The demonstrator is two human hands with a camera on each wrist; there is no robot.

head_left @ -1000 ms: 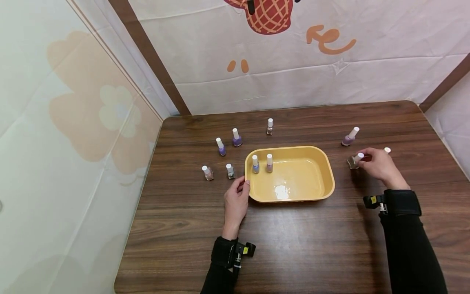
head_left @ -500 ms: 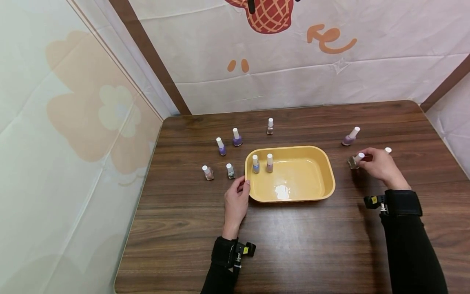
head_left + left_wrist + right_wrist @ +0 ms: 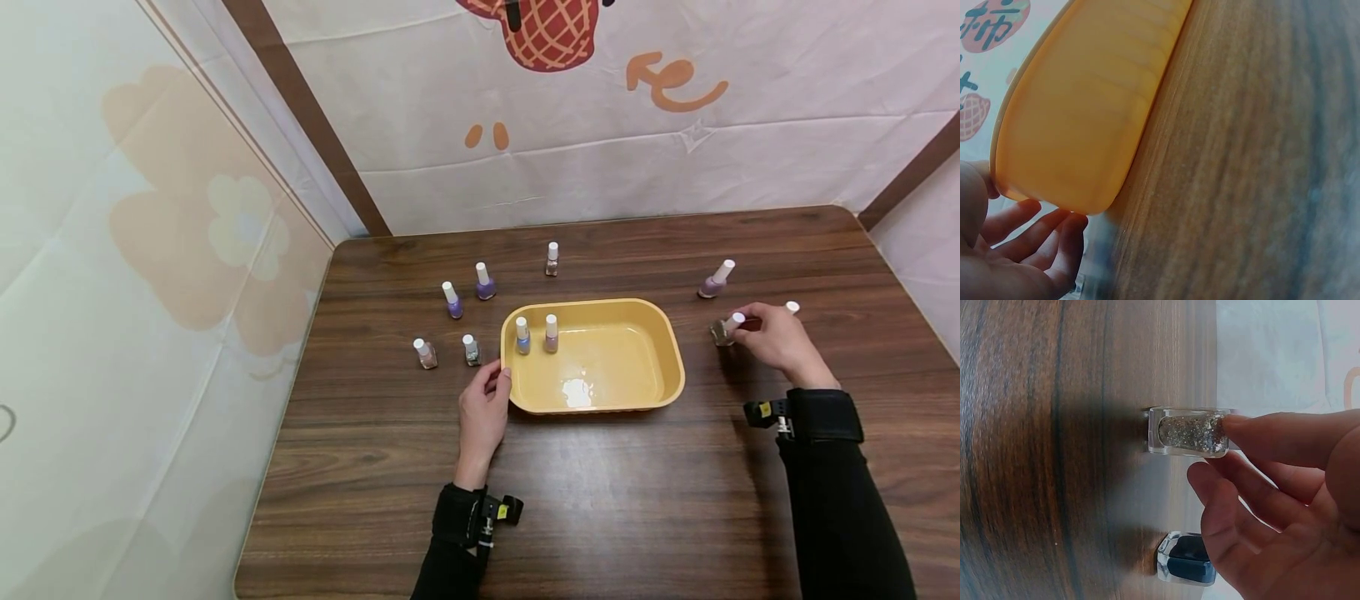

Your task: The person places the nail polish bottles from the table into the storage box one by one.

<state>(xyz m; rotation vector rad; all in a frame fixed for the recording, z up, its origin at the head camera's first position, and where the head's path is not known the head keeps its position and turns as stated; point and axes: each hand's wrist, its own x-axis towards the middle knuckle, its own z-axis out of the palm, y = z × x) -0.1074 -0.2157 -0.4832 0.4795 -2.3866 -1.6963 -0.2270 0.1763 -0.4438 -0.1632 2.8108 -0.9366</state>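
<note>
In the head view my left hand (image 3: 482,421) holds the left end of a yellow tray (image 3: 600,407), thumb at the rim. The left wrist view shows its curled fingers (image 3: 1071,240) against the end wall of the tray (image 3: 1079,119). My right hand (image 3: 780,342) pinches a white-capped nail polish bottle (image 3: 722,332) between thumb and fingers. Silver-gold glitter fills this bottle (image 3: 1191,433) in the right wrist view, its cap hidden by the hand. Inside the tray stand a blue nail polish bottle (image 3: 522,340) and a pink one (image 3: 551,337).
Beside the right hand is a dark nail polish bottle (image 3: 1188,559), mostly hidden in the head view. A mauve bottle (image 3: 712,285) stands behind. Left of the tray are purple bottles (image 3: 485,287), a pinkish one (image 3: 427,356) and a glittery one (image 3: 472,353). Another bottle (image 3: 552,265) stands behind the tray.
</note>
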